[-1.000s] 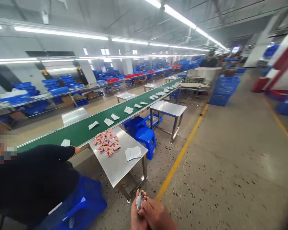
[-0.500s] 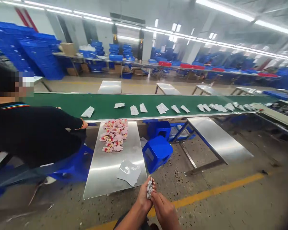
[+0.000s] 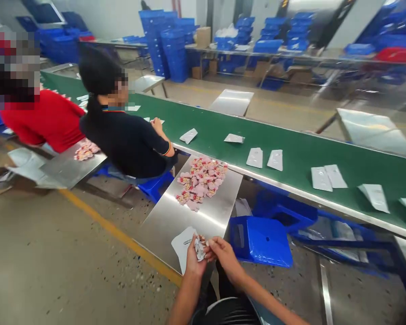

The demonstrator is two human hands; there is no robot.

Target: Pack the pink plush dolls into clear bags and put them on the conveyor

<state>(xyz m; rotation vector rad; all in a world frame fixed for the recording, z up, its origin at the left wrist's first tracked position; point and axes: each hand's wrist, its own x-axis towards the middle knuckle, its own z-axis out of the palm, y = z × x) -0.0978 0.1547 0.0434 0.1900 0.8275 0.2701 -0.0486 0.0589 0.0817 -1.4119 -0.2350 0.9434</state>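
Low in the middle of the view, my left hand (image 3: 194,262) is closed around a small white-and-grey piece (image 3: 199,248) that looks crumpled or layered; its kind is unclear. My right hand (image 3: 225,255) is beside it, thumb and fingers pinched together at the piece's right edge. What those fingertips hold is too small to make out. Under and behind my left hand lies a white plastic bag (image 3: 181,246) with dark print, on a metal side table (image 3: 162,221). Farther up that table is a spread of pink cartoon-figure pieces (image 3: 203,180).
A green conveyor belt (image 3: 216,121) runs across, carrying several white packets (image 3: 255,157). A person in black (image 3: 125,140) and one in red (image 3: 50,122) sit to the left. Blue stools (image 3: 264,239) stand right of my table. Blue crates (image 3: 174,49) are stacked behind.
My view has swung left, bringing the person in red into sight. Both hands stay together at the small piece and now appear over the table's near end, overlapping the white bag.
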